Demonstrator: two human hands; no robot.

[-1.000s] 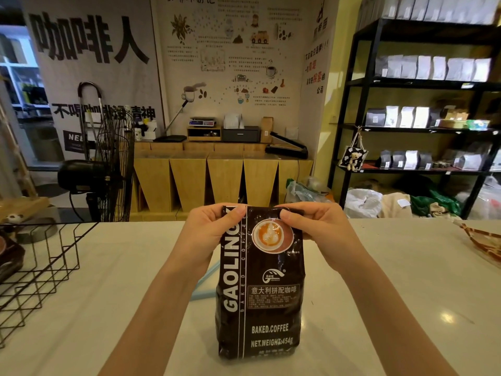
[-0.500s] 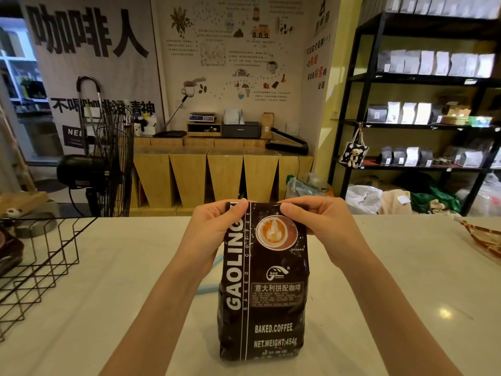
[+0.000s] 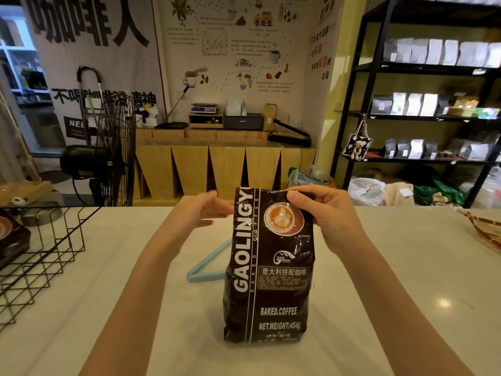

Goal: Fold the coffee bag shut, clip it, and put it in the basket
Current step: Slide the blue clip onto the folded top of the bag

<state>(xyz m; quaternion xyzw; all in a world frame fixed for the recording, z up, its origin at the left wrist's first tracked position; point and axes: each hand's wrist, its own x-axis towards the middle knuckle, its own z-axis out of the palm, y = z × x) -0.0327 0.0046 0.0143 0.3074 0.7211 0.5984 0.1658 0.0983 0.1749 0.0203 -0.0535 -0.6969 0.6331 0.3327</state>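
The coffee bag (image 3: pixel 268 267) is standing upright on the white counter (image 3: pixel 393 294), in the middle, in front of the person. It is dark brown and glossy. Along its left side big white letters are reading "GAOLINGY", with a smaller "BAKED COFFEE" beside them. Lower on the front it is saying "BAKED.COFFEE" and "NET.WEIGHT:454g". There is a picture of a cup of latte near the top, a small logo under it, and a line of Chinese characters in a box.

The right hand (image 3: pixel 330 221) is pinching the top right corner of the bag, with the thumb on the front and the other fingers behind. The left hand (image 3: pixel 200 210) is blurred and is hovering just beside the top left edge of the bag, with the fingers spread loosely; it is holding nothing.

A light blue clip (image 3: pixel 208 264) is lying on the counter, partly hidden behind the bag on its left side. The black wire basket (image 3: pixel 46 253) is standing at the left edge of the counter, well apart from the bag.

On the far wall a banner (image 3: pixel 92 50) is showing big black Chinese characters.
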